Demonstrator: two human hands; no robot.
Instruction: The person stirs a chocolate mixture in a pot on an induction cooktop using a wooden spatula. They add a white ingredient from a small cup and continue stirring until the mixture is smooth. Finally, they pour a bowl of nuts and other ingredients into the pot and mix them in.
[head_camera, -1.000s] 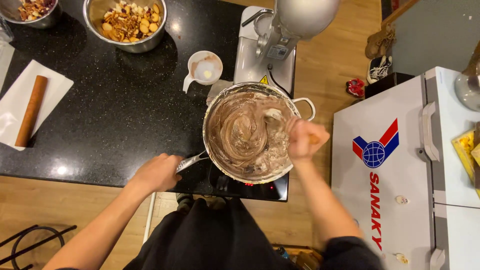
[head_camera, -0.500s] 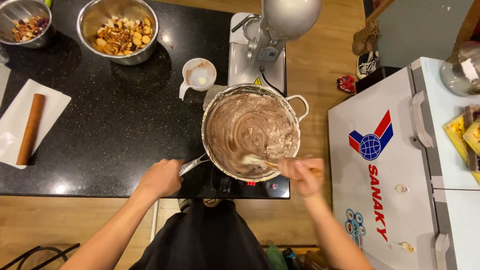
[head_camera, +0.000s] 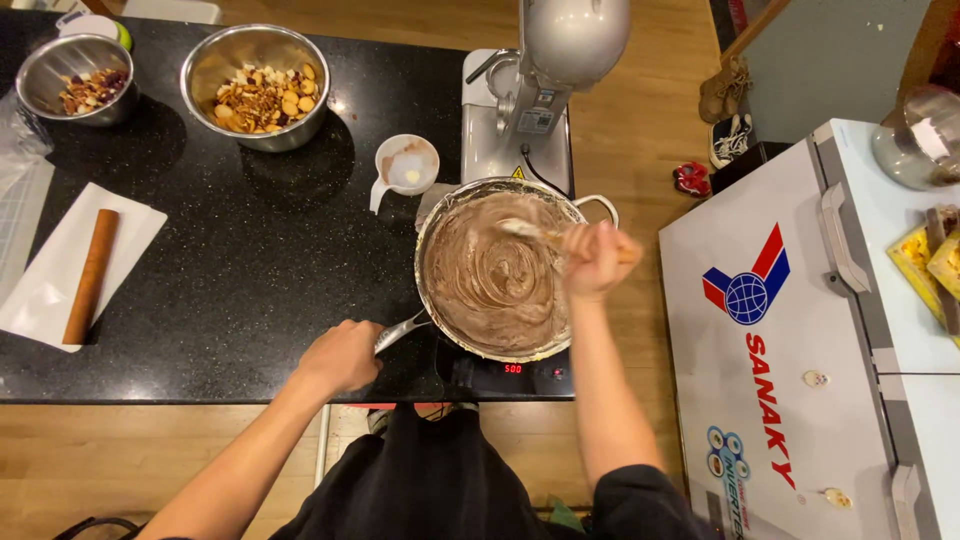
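Note:
A large steel mixing bowl (head_camera: 432, 230) holds brown chocolate batter (head_camera: 490, 275) and sits on a scale with a red readout (head_camera: 512, 368) at the counter's near edge. My left hand (head_camera: 340, 357) grips the bowl's metal handle (head_camera: 402, 331) at its lower left. My right hand (head_camera: 597, 258) is closed on a spatula (head_camera: 528, 231) over the bowl's right rim. The spatula blade lies in the batter near the top of the bowl.
A stand mixer (head_camera: 545, 70) stands just behind the bowl. A small white cup (head_camera: 405, 167), two steel bowls of nuts and biscuits (head_camera: 257, 87) (head_camera: 80, 78), and a wooden rolling pin (head_camera: 91, 276) on white paper lie on the black counter (head_camera: 230, 260). A white chest freezer (head_camera: 780, 330) stands right.
My right hand has swept the spatula from the bowl's near right edge up to its upper right. My left hand has stayed on the handle.

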